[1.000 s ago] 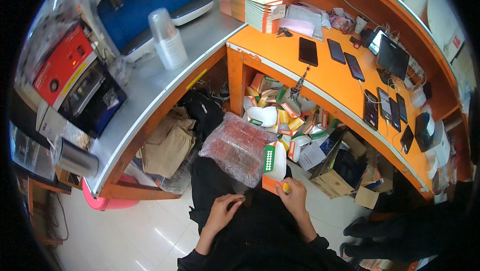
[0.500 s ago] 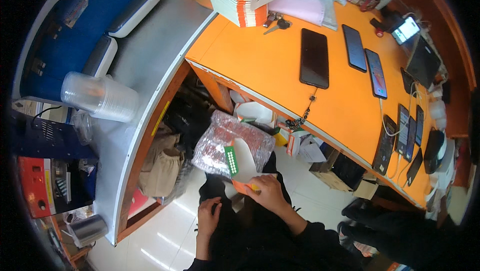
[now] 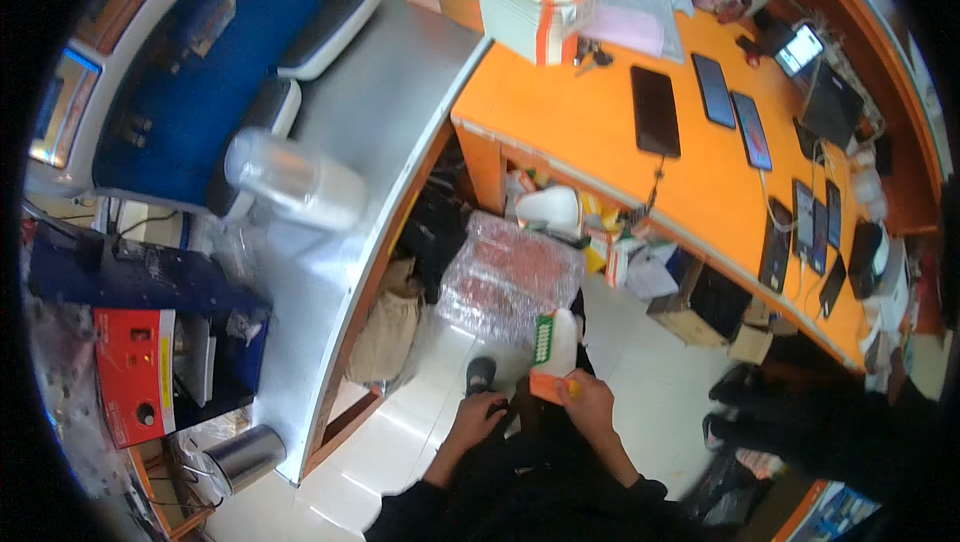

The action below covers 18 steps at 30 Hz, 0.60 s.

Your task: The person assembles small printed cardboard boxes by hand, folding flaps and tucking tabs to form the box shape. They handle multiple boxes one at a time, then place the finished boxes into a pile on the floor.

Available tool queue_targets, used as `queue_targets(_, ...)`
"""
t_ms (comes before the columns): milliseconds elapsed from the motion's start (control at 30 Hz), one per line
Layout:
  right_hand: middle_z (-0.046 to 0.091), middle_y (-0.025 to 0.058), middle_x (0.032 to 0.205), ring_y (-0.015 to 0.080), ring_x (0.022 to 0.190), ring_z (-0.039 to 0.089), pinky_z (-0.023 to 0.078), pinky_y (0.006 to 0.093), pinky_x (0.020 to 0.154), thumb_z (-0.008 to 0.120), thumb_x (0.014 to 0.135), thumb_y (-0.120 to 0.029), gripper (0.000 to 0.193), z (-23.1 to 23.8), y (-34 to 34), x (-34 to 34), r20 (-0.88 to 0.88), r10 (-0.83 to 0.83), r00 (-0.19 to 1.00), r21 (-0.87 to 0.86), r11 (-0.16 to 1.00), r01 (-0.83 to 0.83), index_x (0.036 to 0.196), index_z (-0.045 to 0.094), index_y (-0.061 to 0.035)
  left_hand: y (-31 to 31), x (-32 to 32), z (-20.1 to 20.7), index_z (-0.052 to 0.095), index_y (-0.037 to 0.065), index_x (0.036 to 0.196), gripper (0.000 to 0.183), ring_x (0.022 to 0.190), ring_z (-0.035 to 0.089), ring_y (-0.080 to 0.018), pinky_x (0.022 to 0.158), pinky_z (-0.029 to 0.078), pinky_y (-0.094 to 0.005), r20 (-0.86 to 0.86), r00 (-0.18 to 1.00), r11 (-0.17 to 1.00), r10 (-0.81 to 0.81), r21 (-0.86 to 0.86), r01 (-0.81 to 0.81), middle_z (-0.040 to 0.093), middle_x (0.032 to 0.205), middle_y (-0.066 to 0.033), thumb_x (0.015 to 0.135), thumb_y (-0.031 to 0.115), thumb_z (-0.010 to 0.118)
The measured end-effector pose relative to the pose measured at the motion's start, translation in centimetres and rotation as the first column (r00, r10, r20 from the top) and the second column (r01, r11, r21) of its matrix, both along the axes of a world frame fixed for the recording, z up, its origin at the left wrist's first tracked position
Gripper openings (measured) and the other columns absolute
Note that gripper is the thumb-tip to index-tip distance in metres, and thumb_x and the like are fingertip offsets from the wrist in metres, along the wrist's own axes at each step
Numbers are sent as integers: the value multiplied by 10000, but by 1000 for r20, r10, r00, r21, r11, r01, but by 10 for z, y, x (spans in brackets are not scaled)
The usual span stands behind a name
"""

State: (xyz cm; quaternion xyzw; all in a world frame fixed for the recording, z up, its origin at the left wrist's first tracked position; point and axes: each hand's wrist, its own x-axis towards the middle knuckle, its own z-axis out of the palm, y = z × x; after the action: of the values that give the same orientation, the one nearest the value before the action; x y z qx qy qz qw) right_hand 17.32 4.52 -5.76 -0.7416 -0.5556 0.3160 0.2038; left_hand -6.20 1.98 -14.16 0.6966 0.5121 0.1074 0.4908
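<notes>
My right hand (image 3: pixel 590 407) is closed around the lower end of a paper carton (image 3: pixel 556 347), held tilted above my lap. It is white with an orange base and a green patch carrying white dots. My left hand (image 3: pixel 479 419) is to the left of the carton, over my dark clothing, its fingers loosely bent with the thumb apart. I see nothing in it. Just beyond the carton lies a bundle wrapped in clear plastic (image 3: pixel 510 277), its reddish contents showing through.
An orange desk (image 3: pixel 560 122) holds several phones (image 3: pixel 656 112), keys (image 3: pixel 595 59) and stacked cartons (image 3: pixel 535 7). On the grey counter (image 3: pixel 345 72) to the left, clear plastic cups (image 3: pixel 300 182) lie stacked near a red machine (image 3: pixel 135 377). Another person's dark-clothed legs (image 3: pixel 780 432) are at right.
The view has swung left, so the desk and counter appear further right. My right hand keeps its grip on the carton, now closer to me. My left hand is still beside it.
</notes>
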Motion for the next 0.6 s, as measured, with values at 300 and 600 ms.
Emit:
queue_targets(300, 619, 150, 719, 335, 673, 604, 468, 392, 593, 640, 794, -261, 200, 50, -55, -52, 18, -78, 997, 81, 994, 76, 809, 599, -65, -133, -67, -44, 610, 95, 1025, 255, 933, 598, -295, 767, 466, -412, 76, 727, 684, -682, -286, 671, 623, 959, -146, 826, 255, 608)
queue_targets(600, 607, 140, 701, 343, 662, 596, 464, 418, 596, 615, 802, -249, 169, 83, -61, -58, 110, -167, 980, 108, 982, 155, 774, 590, -85, -107, -104, -22, 649, 44, 938, 311, 884, 597, -321, 776, 456, -411, 49, 993, 874, 111, -480, -74, 628, 951, -163, 896, 322, 515)
